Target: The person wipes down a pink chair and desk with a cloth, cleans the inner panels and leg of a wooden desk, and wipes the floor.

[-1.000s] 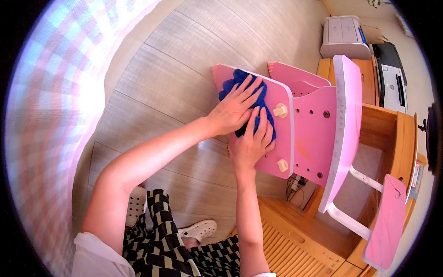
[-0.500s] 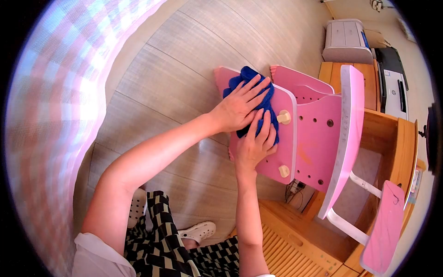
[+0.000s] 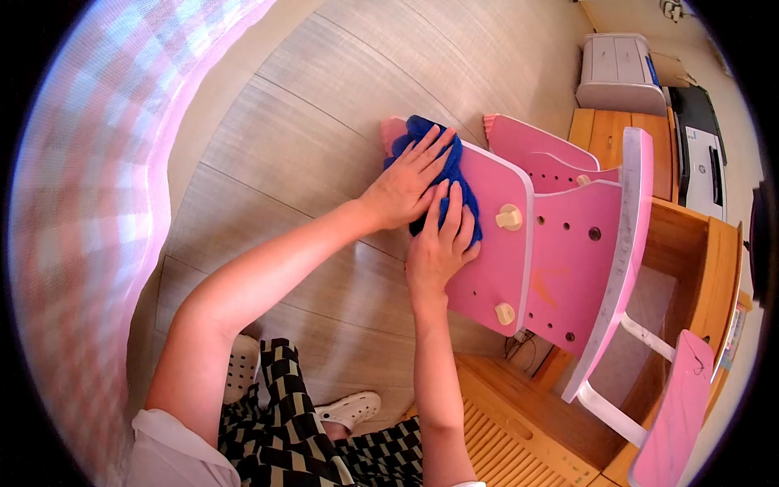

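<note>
A bunched blue cloth (image 3: 468, 213) lies pressed against the pink side panel (image 3: 485, 174) of a chair tipped on its side. My left hand (image 3: 406, 185) rests on the cloth's upper part, fingers stretched out and slightly spread. Just below and to its right, my right hand (image 3: 438, 256) has its fingers bent over the cloth's lower part, with a fold showing beside them. To the right of the cloth are a cream knob (image 3: 509, 217) and a second cream knob (image 3: 505, 314). My palms are hidden from view.
Beyond the panel stand the chair's curved pink board (image 3: 621, 235) and smaller pink board (image 3: 677, 410). Wooden furniture (image 3: 690, 268), a printer (image 3: 703, 166) and a grey cabinet (image 3: 621, 73) line the right. A checked curtain (image 3: 97, 203) hangs left; wood-look floor (image 3: 268, 162) lies between.
Both hands and the blue cloth have slid a little to the left along the panel, away from the knobs. The chair appears slightly farther right in view.
</note>
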Demonstrator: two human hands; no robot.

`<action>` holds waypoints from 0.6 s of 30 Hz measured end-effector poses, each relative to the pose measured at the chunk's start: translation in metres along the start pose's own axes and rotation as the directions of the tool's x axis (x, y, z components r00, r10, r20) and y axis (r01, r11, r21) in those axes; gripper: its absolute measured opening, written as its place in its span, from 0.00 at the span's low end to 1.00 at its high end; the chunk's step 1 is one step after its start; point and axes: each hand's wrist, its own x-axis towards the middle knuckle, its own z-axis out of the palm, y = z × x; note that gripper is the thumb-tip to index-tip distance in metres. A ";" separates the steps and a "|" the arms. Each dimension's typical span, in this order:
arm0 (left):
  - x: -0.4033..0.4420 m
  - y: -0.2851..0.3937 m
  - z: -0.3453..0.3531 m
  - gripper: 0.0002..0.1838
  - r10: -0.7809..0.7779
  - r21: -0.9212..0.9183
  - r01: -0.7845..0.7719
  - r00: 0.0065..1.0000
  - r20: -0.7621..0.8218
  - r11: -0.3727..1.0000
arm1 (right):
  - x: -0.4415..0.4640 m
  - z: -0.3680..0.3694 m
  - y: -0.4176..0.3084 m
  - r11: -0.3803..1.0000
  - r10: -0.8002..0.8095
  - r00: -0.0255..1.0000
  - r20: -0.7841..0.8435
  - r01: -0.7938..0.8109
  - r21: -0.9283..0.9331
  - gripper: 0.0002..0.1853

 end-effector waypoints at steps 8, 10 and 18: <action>-0.006 -0.017 0.002 0.27 -0.028 -0.011 0.028 0.999 -0.019 1.000 | 0.004 0.015 -0.009 0.998 -0.061 0.998 -0.019 0.061 0.017 0.26; -0.008 -0.023 0.003 0.25 -0.038 0.017 0.038 0.999 -0.031 0.999 | 0.008 0.013 -0.012 0.995 -0.059 0.997 0.055 0.054 0.085 0.26; -0.019 -0.042 0.009 0.29 -0.160 -0.072 0.158 0.987 -0.018 0.985 | 0.013 0.026 -0.025 0.993 -0.104 0.988 0.116 0.095 0.075 0.28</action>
